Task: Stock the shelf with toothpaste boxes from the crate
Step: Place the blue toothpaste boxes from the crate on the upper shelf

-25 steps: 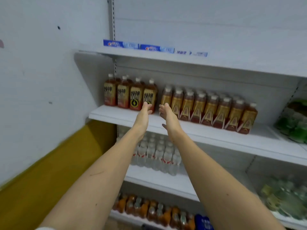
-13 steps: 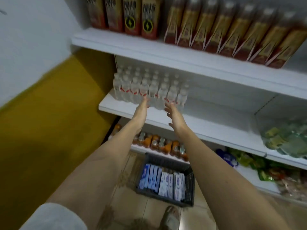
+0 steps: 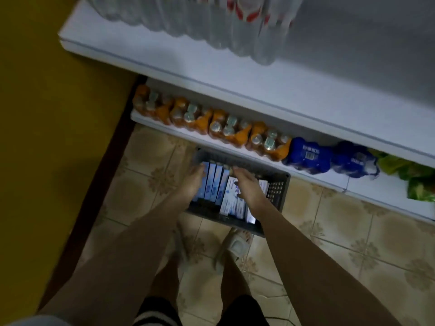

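We reach into the crate (image 3: 277, 184) on the floor, left hand (image 3: 191, 182) and right hand (image 3: 249, 189) spread flat, unclenched, over the toothpaste boxes (image 3: 213, 182); next we must grip some.

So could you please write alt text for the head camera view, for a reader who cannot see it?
Both hands, left hand and right hand, reach down into a dark crate of toothpaste boxes on the tiled floor, below a shelf lined with orange bottles.
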`<act>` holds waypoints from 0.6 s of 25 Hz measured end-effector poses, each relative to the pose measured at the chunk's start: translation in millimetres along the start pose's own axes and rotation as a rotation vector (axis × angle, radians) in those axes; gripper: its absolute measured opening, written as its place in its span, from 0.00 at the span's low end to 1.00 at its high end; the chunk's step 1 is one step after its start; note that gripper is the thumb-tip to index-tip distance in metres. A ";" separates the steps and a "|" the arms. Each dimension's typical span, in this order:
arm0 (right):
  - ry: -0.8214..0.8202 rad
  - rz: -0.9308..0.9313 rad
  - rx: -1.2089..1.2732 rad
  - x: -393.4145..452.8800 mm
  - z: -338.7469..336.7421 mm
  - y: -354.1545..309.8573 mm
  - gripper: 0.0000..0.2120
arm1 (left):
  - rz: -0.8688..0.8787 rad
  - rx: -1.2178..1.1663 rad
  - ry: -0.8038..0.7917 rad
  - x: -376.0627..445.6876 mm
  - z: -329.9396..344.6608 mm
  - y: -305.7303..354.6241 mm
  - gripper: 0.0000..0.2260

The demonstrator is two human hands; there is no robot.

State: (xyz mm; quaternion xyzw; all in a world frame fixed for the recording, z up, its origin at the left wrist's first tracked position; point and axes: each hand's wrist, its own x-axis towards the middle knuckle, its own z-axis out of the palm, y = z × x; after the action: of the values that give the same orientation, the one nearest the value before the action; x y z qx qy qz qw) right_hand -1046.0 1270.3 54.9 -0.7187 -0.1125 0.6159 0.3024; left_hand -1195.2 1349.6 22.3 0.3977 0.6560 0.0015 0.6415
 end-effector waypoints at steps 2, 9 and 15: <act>-0.001 0.053 -0.047 51.8 4.0 38.6 0.16 | -0.031 0.135 0.010 52.4 11.5 -37.0 0.12; 0.074 0.080 -0.527 252.7 30.1 166.7 0.20 | 0.164 0.728 -0.121 257.0 44.0 -134.9 0.15; 0.126 -0.145 -1.053 380.6 46.7 219.9 0.27 | 0.413 0.977 -0.114 380.4 76.6 -166.3 0.18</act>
State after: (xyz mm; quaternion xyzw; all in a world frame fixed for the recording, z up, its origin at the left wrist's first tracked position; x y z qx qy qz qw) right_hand -1054.6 1313.3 -385.0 -0.7990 -0.4374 0.4095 -0.0510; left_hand -1164.0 1396.2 -396.1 0.7704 0.4526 -0.1992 0.4024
